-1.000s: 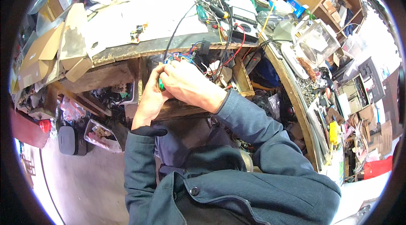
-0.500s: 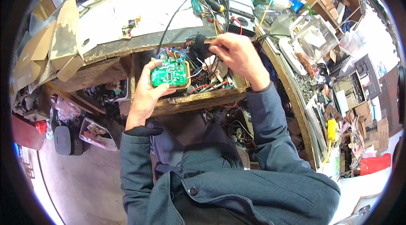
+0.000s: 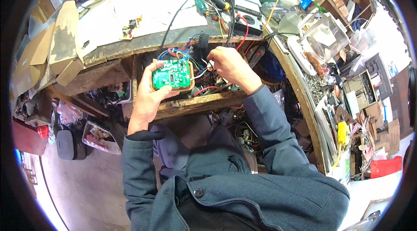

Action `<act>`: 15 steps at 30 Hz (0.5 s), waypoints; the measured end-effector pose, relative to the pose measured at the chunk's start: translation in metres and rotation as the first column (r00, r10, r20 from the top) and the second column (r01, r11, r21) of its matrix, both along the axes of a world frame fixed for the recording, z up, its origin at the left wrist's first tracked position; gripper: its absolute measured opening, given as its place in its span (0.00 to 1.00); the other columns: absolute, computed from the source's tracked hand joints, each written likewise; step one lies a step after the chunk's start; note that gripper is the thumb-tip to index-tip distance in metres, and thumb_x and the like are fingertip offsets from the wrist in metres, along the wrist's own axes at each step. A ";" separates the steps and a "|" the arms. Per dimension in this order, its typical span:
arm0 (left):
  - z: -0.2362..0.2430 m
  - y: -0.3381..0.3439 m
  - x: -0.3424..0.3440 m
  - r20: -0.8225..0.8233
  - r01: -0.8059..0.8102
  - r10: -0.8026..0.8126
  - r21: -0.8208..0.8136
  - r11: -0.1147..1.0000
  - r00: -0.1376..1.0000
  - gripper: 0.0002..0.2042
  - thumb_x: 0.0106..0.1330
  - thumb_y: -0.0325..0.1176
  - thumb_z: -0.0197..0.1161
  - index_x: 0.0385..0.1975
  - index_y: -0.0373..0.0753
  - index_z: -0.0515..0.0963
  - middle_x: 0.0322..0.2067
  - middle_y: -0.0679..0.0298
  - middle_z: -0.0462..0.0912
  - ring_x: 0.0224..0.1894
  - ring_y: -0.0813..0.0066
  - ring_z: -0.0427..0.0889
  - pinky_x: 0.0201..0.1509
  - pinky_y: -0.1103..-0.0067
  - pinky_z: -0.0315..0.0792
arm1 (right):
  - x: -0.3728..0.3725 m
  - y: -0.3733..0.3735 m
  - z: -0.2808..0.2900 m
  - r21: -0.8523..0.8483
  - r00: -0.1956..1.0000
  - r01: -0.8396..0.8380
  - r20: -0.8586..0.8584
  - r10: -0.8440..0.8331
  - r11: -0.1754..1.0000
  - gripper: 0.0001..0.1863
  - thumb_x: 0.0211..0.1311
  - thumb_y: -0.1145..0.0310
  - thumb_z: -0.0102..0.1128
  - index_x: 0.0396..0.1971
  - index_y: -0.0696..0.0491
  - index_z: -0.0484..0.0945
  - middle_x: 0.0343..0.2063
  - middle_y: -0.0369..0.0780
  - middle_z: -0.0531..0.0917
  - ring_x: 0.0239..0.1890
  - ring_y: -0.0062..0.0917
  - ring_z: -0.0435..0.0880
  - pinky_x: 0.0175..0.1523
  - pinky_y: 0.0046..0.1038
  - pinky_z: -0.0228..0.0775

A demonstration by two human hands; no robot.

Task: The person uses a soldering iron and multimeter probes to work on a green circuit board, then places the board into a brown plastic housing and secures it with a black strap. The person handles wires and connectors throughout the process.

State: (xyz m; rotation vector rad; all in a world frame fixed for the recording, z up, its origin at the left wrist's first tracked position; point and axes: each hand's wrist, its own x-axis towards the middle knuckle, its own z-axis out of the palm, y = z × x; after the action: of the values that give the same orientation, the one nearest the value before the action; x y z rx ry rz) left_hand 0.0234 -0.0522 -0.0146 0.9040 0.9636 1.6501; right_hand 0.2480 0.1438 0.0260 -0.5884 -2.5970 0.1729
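My left hand (image 3: 147, 100) holds a green circuit board (image 3: 164, 77) by its left side, thumb on the near edge and fingers at the far corner. A tan casing rim (image 3: 192, 84) shows around the board. Blue, red and white wires (image 3: 176, 52) run from its far side. To the right of the board, my right hand (image 3: 232, 66) is closed in a pinch over a tangle of wires; what the fingertips hold is too small to make out. A black block-shaped part (image 3: 202, 40) stands just beyond the wires.
Beneath both hands lies an open wooden drawer (image 3: 195, 104) of cables and parts. A multimeter (image 3: 247, 22) with a red lead (image 3: 246, 35) sits on the bench beyond. Screwdrivers (image 3: 219, 2), a small circuit board (image 3: 131, 27) and cardboard boxes (image 3: 67, 35) lie around. Clutter covers the right-hand bench.
My right hand has come down and to the left, closer to the board and wires. A longer stretch of the red lead shows. My left hand and the board have barely shifted.
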 end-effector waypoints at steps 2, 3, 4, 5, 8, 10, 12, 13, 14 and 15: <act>0.001 0.000 -0.002 0.020 0.033 -0.033 -0.020 0.999 0.999 0.33 0.64 0.16 0.62 0.71 0.40 0.64 0.65 0.57 0.70 0.60 0.61 0.83 0.58 0.64 0.86 | -0.014 0.010 -0.006 -0.004 0.989 0.020 0.148 -0.020 1.000 0.10 0.57 0.79 0.58 0.36 0.58 0.86 0.33 0.52 0.86 0.40 0.51 0.87 0.48 0.45 0.80; 0.001 0.000 -0.002 0.030 0.051 -0.050 -0.029 0.998 0.998 0.33 0.64 0.15 0.61 0.71 0.40 0.64 0.66 0.57 0.69 0.60 0.61 0.82 0.58 0.65 0.86 | -0.019 0.016 -0.010 0.010 0.969 0.033 0.243 -0.034 0.999 0.10 0.56 0.79 0.59 0.36 0.58 0.86 0.32 0.53 0.86 0.40 0.51 0.88 0.48 0.45 0.80; 0.001 0.001 -0.002 0.020 0.055 -0.055 -0.022 0.998 0.998 0.32 0.64 0.14 0.60 0.70 0.40 0.65 0.68 0.58 0.67 0.60 0.61 0.82 0.59 0.65 0.86 | -0.025 0.017 -0.012 -0.003 0.960 0.043 0.276 -0.040 0.999 0.09 0.54 0.78 0.60 0.34 0.57 0.86 0.31 0.54 0.86 0.39 0.51 0.88 0.46 0.46 0.81; 0.002 0.000 -0.002 0.022 0.055 -0.054 -0.029 0.998 0.998 0.32 0.64 0.14 0.60 0.70 0.40 0.65 0.68 0.59 0.66 0.60 0.61 0.82 0.59 0.65 0.86 | -0.030 0.021 -0.016 0.018 0.950 0.048 0.308 -0.051 0.999 0.08 0.57 0.76 0.59 0.33 0.57 0.86 0.31 0.54 0.87 0.38 0.51 0.89 0.44 0.47 0.82; 0.004 0.001 -0.002 0.026 0.061 -0.060 -0.042 0.997 0.998 0.32 0.65 0.12 0.58 0.70 0.39 0.66 0.70 0.60 0.63 0.62 0.61 0.82 0.59 0.65 0.86 | -0.042 0.033 -0.031 0.063 0.906 0.075 0.413 -0.095 0.995 0.09 0.63 0.72 0.57 0.31 0.56 0.87 0.30 0.53 0.88 0.36 0.48 0.91 0.40 0.46 0.84; 0.002 0.001 -0.001 0.006 0.035 -0.035 -0.022 0.999 0.999 0.33 0.64 0.15 0.61 0.70 0.39 0.64 0.66 0.59 0.69 0.60 0.61 0.83 0.58 0.64 0.87 | -0.051 0.033 -0.039 0.109 0.887 0.073 0.447 -0.114 0.991 0.10 0.63 0.71 0.58 0.32 0.56 0.88 0.31 0.51 0.89 0.37 0.46 0.91 0.41 0.44 0.85; -0.001 0.001 -0.001 0.008 0.031 -0.031 -0.016 0.999 0.999 0.33 0.63 0.16 0.62 0.70 0.40 0.64 0.63 0.58 0.73 0.59 0.61 0.84 0.57 0.63 0.87 | -0.053 0.032 -0.041 0.151 0.878 0.056 0.463 -0.121 0.987 0.10 0.63 0.70 0.58 0.35 0.55 0.88 0.34 0.50 0.90 0.39 0.44 0.92 0.41 0.42 0.85; -0.002 0.001 -0.002 0.005 0.033 -0.033 -0.015 0.999 0.999 0.33 0.63 0.16 0.62 0.70 0.40 0.64 0.63 0.58 0.73 0.59 0.61 0.84 0.57 0.63 0.87 | -0.057 0.031 -0.045 0.173 0.854 0.083 0.495 -0.160 0.981 0.10 0.63 0.69 0.59 0.35 0.53 0.88 0.35 0.49 0.90 0.41 0.42 0.92 0.42 0.42 0.85; -0.002 0.001 -0.002 0.003 0.034 -0.034 -0.014 0.999 0.999 0.33 0.63 0.16 0.62 0.70 0.40 0.64 0.63 0.58 0.74 0.59 0.61 0.84 0.57 0.63 0.87 | -0.056 0.028 -0.049 0.204 0.874 0.038 0.469 -0.132 0.978 0.09 0.63 0.69 0.59 0.34 0.53 0.88 0.35 0.48 0.90 0.40 0.42 0.92 0.42 0.41 0.85; -0.001 0.000 -0.002 0.000 0.036 -0.036 -0.013 0.999 0.999 0.33 0.63 0.16 0.62 0.70 0.40 0.64 0.63 0.58 0.74 0.59 0.62 0.84 0.57 0.63 0.87 | -0.055 0.025 -0.052 0.236 0.891 -0.006 0.442 -0.102 0.972 0.09 0.63 0.69 0.59 0.32 0.53 0.88 0.34 0.46 0.90 0.40 0.41 0.92 0.42 0.41 0.85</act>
State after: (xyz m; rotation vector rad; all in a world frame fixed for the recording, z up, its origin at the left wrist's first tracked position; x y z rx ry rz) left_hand 0.0215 -0.0519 -0.0160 0.9075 0.9518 1.6116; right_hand 0.1928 0.1692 -0.0263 -0.6706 -2.9839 -0.3227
